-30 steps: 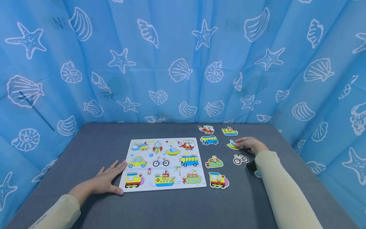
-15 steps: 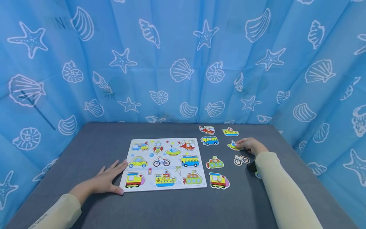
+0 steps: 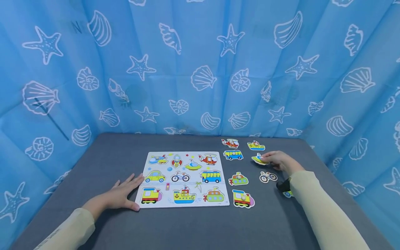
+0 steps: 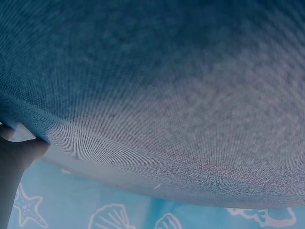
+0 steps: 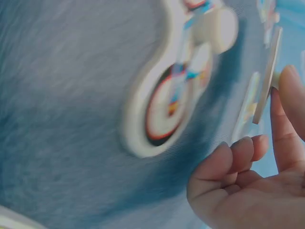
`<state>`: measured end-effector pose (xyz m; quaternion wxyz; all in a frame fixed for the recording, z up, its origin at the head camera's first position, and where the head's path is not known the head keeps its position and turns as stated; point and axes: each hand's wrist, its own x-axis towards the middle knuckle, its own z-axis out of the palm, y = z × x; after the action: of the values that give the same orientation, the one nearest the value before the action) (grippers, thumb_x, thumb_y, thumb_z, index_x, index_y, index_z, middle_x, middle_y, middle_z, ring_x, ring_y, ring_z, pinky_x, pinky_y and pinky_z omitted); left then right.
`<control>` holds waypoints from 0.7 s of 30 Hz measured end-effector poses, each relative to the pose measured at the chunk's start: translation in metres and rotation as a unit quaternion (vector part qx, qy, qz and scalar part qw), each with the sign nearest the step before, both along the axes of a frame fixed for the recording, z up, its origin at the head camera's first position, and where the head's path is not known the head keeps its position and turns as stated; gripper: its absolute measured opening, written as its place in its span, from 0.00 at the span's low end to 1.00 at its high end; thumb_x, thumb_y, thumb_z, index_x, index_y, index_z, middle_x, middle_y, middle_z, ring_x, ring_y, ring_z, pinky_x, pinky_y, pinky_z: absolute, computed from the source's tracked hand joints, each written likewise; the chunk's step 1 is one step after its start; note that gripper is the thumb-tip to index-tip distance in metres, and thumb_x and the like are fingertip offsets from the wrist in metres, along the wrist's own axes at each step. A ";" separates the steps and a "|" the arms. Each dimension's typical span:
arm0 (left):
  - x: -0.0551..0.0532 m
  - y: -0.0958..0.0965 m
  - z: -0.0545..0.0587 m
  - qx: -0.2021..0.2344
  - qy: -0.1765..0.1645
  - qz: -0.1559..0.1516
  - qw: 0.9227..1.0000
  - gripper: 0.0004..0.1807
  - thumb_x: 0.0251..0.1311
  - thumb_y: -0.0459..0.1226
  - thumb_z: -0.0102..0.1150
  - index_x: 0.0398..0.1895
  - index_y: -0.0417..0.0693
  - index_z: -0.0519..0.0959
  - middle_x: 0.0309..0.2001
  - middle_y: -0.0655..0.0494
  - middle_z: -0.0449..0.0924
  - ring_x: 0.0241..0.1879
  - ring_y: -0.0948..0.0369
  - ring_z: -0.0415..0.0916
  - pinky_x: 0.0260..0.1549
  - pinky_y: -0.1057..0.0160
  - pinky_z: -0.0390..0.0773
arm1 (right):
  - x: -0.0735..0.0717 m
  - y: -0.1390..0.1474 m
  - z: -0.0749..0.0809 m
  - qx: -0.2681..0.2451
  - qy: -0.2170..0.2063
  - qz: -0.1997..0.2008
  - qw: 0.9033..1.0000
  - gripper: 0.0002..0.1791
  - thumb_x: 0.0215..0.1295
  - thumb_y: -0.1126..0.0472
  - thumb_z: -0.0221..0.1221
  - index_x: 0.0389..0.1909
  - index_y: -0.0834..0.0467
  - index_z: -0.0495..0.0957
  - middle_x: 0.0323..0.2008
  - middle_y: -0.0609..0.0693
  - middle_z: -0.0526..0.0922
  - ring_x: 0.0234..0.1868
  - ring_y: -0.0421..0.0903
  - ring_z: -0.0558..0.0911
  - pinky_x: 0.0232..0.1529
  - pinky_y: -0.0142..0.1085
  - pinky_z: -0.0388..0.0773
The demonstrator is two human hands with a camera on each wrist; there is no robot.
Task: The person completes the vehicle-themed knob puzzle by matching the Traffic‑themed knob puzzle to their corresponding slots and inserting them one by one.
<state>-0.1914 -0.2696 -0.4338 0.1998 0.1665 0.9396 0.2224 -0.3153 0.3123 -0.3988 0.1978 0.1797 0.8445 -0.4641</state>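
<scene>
With thumb and finger, my right hand point(image 3: 282, 162) pinches the knob of a UFO puzzle piece point(image 3: 257, 159), seen nearly edge-on point(image 5: 268, 78) in the right wrist view. That piece is tilted and looks raised off the cloth. A bicycle piece point(image 3: 268, 176) lies just below this hand. My left hand point(image 3: 120, 194) has its fingers spread, touching the left edge of the white puzzle board point(image 3: 218, 205). On the board, the plane piece point(image 3: 157, 159) and rocket piece point(image 3: 176, 161) show knobs. In the left wrist view only part of the left hand point(image 4: 16, 157) appears.
Right of the board lie a helicopter point(image 3: 230, 143), a ship point(image 3: 256, 146), a bus point(image 3: 233, 155), a submarine point(image 3: 239, 178) and a train piece point(image 3: 243, 199). Another piece point(image 3: 288, 194) is partly hidden by the right sleeve. A blue curtain point(image 3: 200, 104) stands behind the grey table point(image 3: 193, 229).
The UFO piece has tilted and come up slightly in my right hand. The whole head view has shifted a little; my left hand stays at the board's edge.
</scene>
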 end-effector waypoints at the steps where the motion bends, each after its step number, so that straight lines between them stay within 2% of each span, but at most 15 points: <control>1: 0.000 0.000 0.000 -0.002 -0.002 0.001 1.000 0.65 0.41 0.66 0.68 0.76 0.42 0.49 0.76 0.41 0.43 0.73 0.37 0.31 0.60 0.27 0.30 | 0.002 -0.003 0.004 -0.003 0.002 0.007 1.000 0.15 0.67 0.58 0.62 0.50 0.62 0.79 0.52 0.59 0.71 0.51 0.56 0.67 0.47 0.46 0.70; 4: -0.001 0.000 -0.001 -0.002 -0.004 0.004 1.000 0.66 0.40 0.66 0.69 0.76 0.42 0.49 0.76 0.41 0.43 0.73 0.37 0.32 0.60 0.26 0.30 | 0.007 -0.013 0.012 -0.009 0.012 0.032 0.999 0.16 0.67 0.59 0.61 0.51 0.64 0.78 0.55 0.62 0.71 0.56 0.59 0.67 0.55 0.52 0.68; 7: 0.000 0.000 -0.002 0.001 -0.006 0.005 1.000 0.65 0.40 0.65 0.69 0.76 0.42 0.49 0.76 0.41 0.43 0.73 0.37 0.32 0.60 0.26 0.29 | 0.010 -0.025 0.018 -0.012 0.017 0.031 0.999 0.16 0.67 0.59 0.62 0.52 0.64 0.78 0.58 0.63 0.70 0.59 0.61 0.66 0.58 0.54 0.66; 14: -0.003 0.000 -0.003 0.000 -0.002 0.010 1.000 0.65 0.40 0.65 0.70 0.76 0.42 0.50 0.77 0.42 0.44 0.74 0.38 0.32 0.60 0.27 0.30 | 0.014 -0.046 0.023 -0.007 0.028 0.058 0.998 0.19 0.66 0.58 0.62 0.53 0.64 0.78 0.54 0.60 0.73 0.52 0.57 0.68 0.53 0.50 0.70; 19: -0.002 0.001 -0.001 -0.006 -0.006 0.002 1.000 0.66 0.41 0.66 0.68 0.77 0.43 0.49 0.77 0.43 0.43 0.74 0.38 0.31 0.61 0.27 0.29 | 0.017 -0.055 0.026 -0.006 0.029 0.075 0.997 0.22 0.66 0.56 0.62 0.56 0.65 0.76 0.54 0.60 0.75 0.54 0.57 0.69 0.55 0.52 0.69; 21: -0.002 0.001 0.001 -0.006 -0.009 -0.001 1.000 0.65 0.42 0.65 0.69 0.76 0.42 0.48 0.76 0.41 0.42 0.74 0.37 0.31 0.60 0.26 0.30 | 0.017 -0.060 0.027 -0.002 0.031 0.080 0.996 0.21 0.66 0.56 0.63 0.55 0.64 0.77 0.51 0.58 0.76 0.52 0.56 0.70 0.54 0.51 0.70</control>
<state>-0.1930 -0.2685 -0.4332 0.2098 0.1641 0.9388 0.2185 -0.2979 0.2524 -0.3716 0.2085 0.0963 0.8609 -0.4540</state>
